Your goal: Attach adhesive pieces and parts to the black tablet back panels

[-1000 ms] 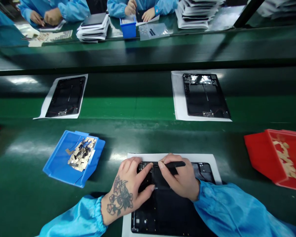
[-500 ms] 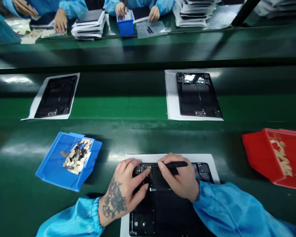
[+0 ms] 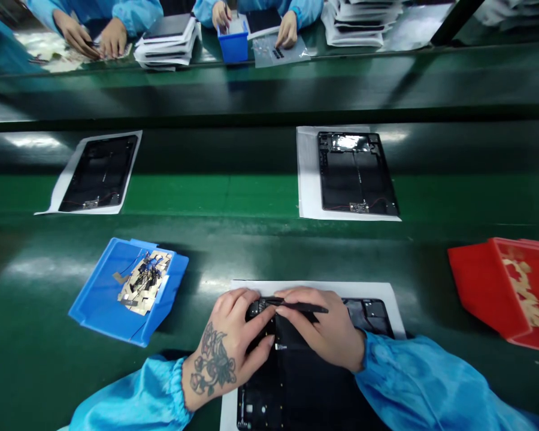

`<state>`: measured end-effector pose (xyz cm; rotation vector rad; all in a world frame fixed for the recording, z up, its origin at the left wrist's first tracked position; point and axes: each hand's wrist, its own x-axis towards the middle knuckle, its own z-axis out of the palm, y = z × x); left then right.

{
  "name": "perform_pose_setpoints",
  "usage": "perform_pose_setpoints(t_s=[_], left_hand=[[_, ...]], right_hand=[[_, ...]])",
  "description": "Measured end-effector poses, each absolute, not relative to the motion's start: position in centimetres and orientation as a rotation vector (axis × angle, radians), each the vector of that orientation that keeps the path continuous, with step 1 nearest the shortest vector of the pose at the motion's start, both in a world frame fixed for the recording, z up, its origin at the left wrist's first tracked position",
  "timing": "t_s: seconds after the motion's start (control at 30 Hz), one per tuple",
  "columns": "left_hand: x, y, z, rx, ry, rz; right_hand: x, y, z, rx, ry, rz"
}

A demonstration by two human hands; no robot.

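A black tablet back panel (image 3: 314,383) lies flat on a white sheet (image 3: 305,290), at the near edge of a green surface (image 3: 269,197), directly in front of the person. A small white strip (image 3: 282,346) sits on the panel below the hands. The right hand (image 3: 318,329) has a firm grip on a slim black tool (image 3: 308,308), with the tool lying low across the panel's far end and its tip reaching toward the left hand's fingers. The left hand (image 3: 233,341), with a flower tattoo (image 3: 213,365) on its back, rests on the same end of the panel; its grip is loose and open, fingers spread, with nothing visible in it. Blue sleeves cover both forearms.

To the left, a tilted blue tray (image 3: 99,299) holds a pile of foil-backed parts and dark wires (image 3: 144,281). To the right sits a red tray (image 3: 480,281) with gold-coloured scraps inside. Two more black panels (image 3: 354,173) (image 3: 99,173) lie on white sheets farther along the surface. Beyond them, co-workers' hands (image 3: 287,30) work beside stacks of panels (image 3: 166,48) and a small blue bin (image 3: 233,45).
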<state>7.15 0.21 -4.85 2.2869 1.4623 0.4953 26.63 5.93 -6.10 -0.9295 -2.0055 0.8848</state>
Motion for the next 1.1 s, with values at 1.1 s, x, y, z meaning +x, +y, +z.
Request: perform_pose_setpoints(t_s=[1.1], left_hand=[[7.4,-0.7,-5.5,2.377,1.570,0.649]], right_hand=[[26.2,7.3,-5.6,-1.259,-1.364,1.310]])
